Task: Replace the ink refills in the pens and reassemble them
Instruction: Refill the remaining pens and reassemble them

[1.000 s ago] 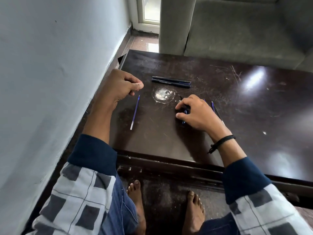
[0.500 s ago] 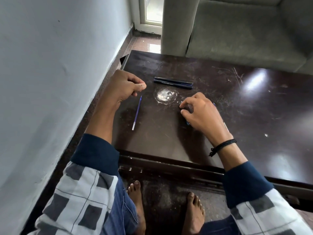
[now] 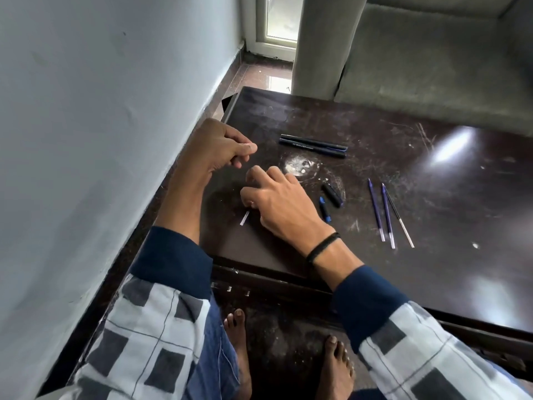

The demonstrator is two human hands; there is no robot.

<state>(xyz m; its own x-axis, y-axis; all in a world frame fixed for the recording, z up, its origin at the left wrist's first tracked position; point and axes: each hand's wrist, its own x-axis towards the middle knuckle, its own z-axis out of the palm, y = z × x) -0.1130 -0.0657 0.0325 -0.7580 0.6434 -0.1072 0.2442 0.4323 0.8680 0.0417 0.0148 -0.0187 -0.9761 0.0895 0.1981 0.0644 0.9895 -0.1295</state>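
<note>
Pale grey-blue plaster filled the left of the view, a painted wall (image 3: 86, 140) running down to a strip of polished brown stone floor (image 3: 259, 79) and a white-framed glass door (image 3: 281, 21) at the far corner. Against it stood the dark brown, glossy wooden table (image 3: 432, 269), its top scuffed with fine scratches, a whitish round stain (image 3: 300, 166) near the middle and a bright window glare toward the right. The left hand (image 3: 213, 148) rested at the table's left edge, curled into a loose fist with the thumb laid on the forefinger; whether it pinched anything could not be told. Just right of it the right hand (image 3: 277, 200), a black cord band (image 3: 321, 249) at the wrist, lay palm down with its fingertips on a thin blue ink refill (image 3: 244, 217), only the pale end showing. Farther back lay two dark navy capped pens (image 3: 313, 145) side by side. Right of the hand were two short black-and-blue pen parts (image 3: 328, 202), apart from each other, then three loose refills (image 3: 388, 215), two blue and one dark, nearly parallel. A grey upholstered sofa (image 3: 432, 67) stood behind the table.
</note>
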